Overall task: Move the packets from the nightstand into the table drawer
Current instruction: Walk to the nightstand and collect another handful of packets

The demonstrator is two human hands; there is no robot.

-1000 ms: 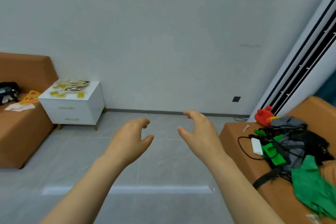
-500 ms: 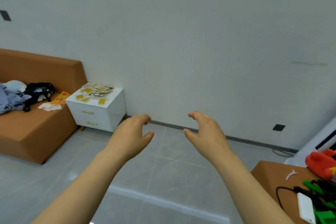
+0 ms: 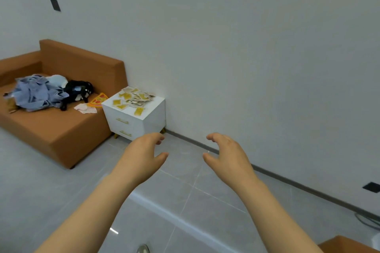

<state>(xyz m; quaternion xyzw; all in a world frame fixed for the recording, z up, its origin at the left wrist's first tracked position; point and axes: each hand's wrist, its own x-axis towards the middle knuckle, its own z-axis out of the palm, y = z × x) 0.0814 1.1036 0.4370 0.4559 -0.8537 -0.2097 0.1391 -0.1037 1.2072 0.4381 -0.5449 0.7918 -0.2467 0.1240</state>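
Note:
A white two-drawer nightstand stands against the wall, left of centre. Several yellow and pale packets lie scattered on its top. My left hand hovers in the air below and in front of the nightstand, fingers curled apart, holding nothing. My right hand is held level with it to the right, also open and empty. Both hands are well short of the packets. No table drawer is in view.
An orange sofa sits left of the nightstand, carrying a pile of blue clothes, a black bag and a pizza-slice toy. Grey tiled floor stretches between me and the nightstand. An orange corner shows at bottom right.
The view has swung left: the nightstand and sofa have shifted rightward toward the centre and grown larger, and the cluttered orange seat at right has left the frame. Both hands stay open and empty.

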